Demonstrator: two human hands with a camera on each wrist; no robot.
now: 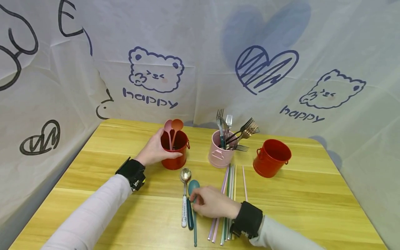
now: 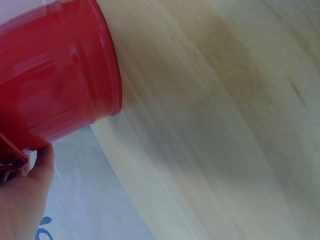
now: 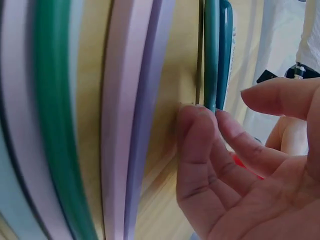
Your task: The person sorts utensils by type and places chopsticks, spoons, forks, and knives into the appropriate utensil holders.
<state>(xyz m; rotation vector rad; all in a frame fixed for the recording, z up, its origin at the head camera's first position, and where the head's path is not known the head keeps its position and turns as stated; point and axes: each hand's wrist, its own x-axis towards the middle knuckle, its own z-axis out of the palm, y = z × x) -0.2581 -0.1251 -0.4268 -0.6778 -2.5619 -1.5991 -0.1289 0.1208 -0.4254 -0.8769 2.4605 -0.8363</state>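
The teal spoon [image 1: 193,186] lies on the table [image 1: 150,215] just left of the right hand [image 1: 215,203], the nearer one. Its fingers, bent with the thumb standing apart, touch the handle but look not to be pinching it. The left hand [image 1: 156,149] grips the red bucket [image 1: 173,163], beyond the spoon and leftward. The spoon's long axis runs near to far, bowl pointing away from the person.
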